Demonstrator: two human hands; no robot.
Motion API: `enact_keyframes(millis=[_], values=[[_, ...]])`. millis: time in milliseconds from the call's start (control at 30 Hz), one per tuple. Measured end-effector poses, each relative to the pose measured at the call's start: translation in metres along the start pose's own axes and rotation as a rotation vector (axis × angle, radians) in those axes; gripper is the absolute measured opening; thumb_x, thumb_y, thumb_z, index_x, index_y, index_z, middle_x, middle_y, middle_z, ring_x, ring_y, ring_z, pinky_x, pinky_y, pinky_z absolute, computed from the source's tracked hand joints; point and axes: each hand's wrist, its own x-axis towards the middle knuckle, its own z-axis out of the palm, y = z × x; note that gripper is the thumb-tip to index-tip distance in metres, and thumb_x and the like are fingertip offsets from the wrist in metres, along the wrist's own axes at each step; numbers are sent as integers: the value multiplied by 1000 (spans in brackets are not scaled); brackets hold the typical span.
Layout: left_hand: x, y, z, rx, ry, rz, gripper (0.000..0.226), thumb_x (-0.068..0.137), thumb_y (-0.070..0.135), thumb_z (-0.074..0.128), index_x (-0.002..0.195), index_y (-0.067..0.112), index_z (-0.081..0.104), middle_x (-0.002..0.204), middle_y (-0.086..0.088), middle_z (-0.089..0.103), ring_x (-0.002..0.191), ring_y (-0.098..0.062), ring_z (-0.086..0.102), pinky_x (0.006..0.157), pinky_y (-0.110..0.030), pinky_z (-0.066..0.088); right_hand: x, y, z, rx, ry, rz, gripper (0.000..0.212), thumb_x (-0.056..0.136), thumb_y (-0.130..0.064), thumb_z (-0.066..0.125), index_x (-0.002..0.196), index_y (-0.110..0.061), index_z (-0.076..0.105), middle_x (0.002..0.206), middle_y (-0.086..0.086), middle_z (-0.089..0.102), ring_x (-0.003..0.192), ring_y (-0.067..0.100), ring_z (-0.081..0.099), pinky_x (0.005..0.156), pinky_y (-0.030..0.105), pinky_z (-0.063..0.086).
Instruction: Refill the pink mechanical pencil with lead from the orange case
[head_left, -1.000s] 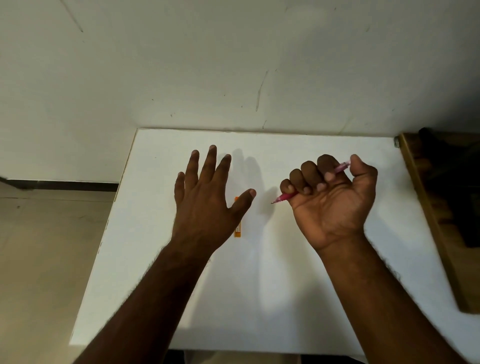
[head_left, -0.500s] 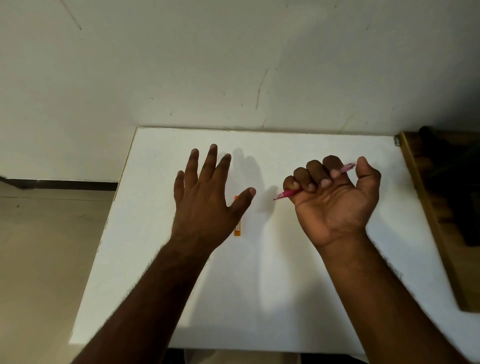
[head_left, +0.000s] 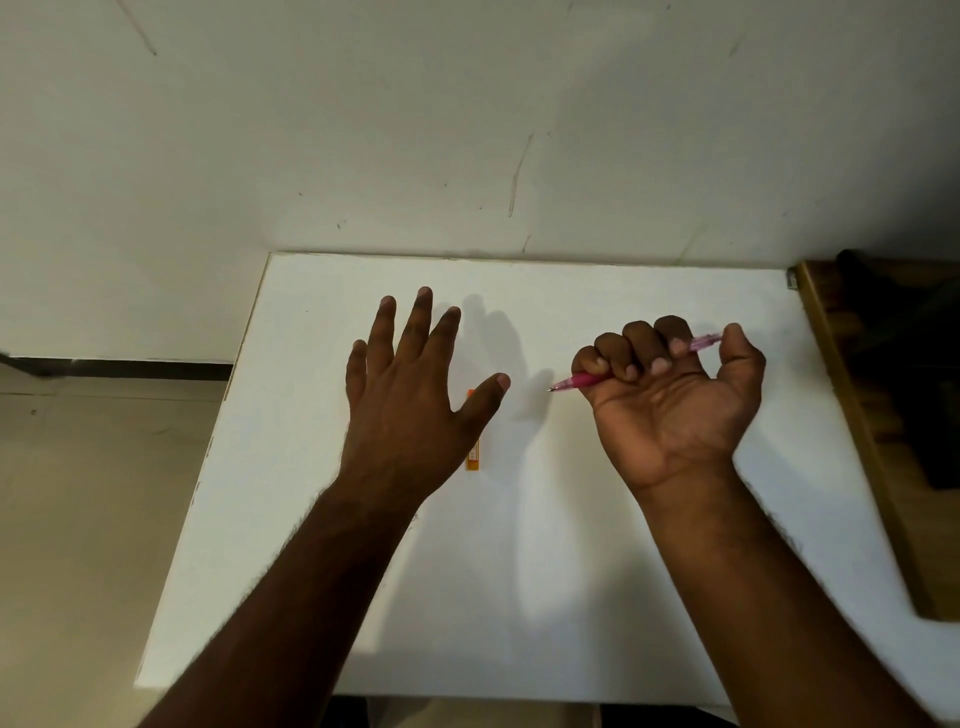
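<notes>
A person's right hand (head_left: 670, 395), palm up at about 3 o'clock above the white bench (head_left: 519, 597), clenches the pink mechanical pencil (head_left: 582, 381) in a full fist. The pencil's long axis runs nearly level, its metal tip pointing toward 9 o'clock and its clear cap end rising slightly toward 2 o'clock beside the thumb. The left hand (head_left: 410, 410) hovers spread wide and empty over the orange case (head_left: 474, 457), which lies on the bench at centre, long axis running 12 to 6 o'clock, partly hidden under the thumb. The risks appear to be these: a fist grip leaves the cap hard to pull one-handed, and the thin lead may snap or scatter if the case is tipped carelessly.
</notes>
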Motion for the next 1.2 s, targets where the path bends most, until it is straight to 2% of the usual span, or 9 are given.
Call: enact_keyframes(millis=[367, 600, 733, 833, 967, 1100, 1200], values=[[0, 0, 0, -3, -5, -5, 81, 93, 73, 41, 159, 29, 25, 171, 8, 3, 157, -16, -12, 124, -51, 4, 2, -1, -4, 103, -4, 6, 43, 98, -46, 29, 69, -17, 41, 61, -2, 33, 57, 18, 30, 62, 31, 36], [-1, 0, 1, -13, -2, -2, 84, 90, 75, 36, 159, 29, 26, 171, 8, 4, 157, -16, -11, 124, -51, 4, 1, 0, -1, 45, -27, 23, 42, 97, -47, 29, 70, -17, 40, 61, -2, 31, 59, 18, 26, 63, 31, 34], [0, 1, 0, -15, -4, -6, 85, 88, 76, 33, 159, 29, 26, 171, 8, 4, 157, -17, -11, 124, -51, 4, 2, 0, -3, 33, -85, 64, 46, 97, -50, 28, 78, -15, 50, 68, 0, 38, 63, 19, 33, 67, 34, 38], [0, 0, 0, -12, -7, -6, 84, 89, 76, 35, 159, 29, 26, 171, 8, 4, 157, -17, -11, 124, -50, 3, 3, 1, -3, 21, -95, 56, 40, 101, -42, 31, 85, -15, 56, 74, 2, 47, 67, 20, 41, 73, 37, 43], [0, 0, 1, -12, -7, -9, 83, 90, 75, 37, 158, 29, 27, 171, 8, 4, 157, -17, -11, 124, -51, 4, 4, 0, -2, 39, -106, 32, 32, 103, -37, 34, 88, -16, 54, 82, 4, 52, 70, 21, 49, 80, 39, 47], [0, 1, 0, -16, -9, -11, 85, 88, 76, 34, 158, 29, 28, 171, 8, 5, 157, -17, -11, 124, -51, 4, 2, -1, -2, 53, -97, 13, 35, 100, -42, 35, 88, -16, 54, 74, 3, 50, 64, 20, 45, 74, 36, 47], [0, 1, 0, -19, -11, -14, 84, 88, 76, 34, 158, 29, 28, 171, 8, 4, 157, -16, -11, 124, -51, 3, 1, 0, -1, 59, -80, 18, 46, 98, -53, 36, 85, -14, 56, 68, 2, 42, 61, 19, 39, 70, 34, 43]])
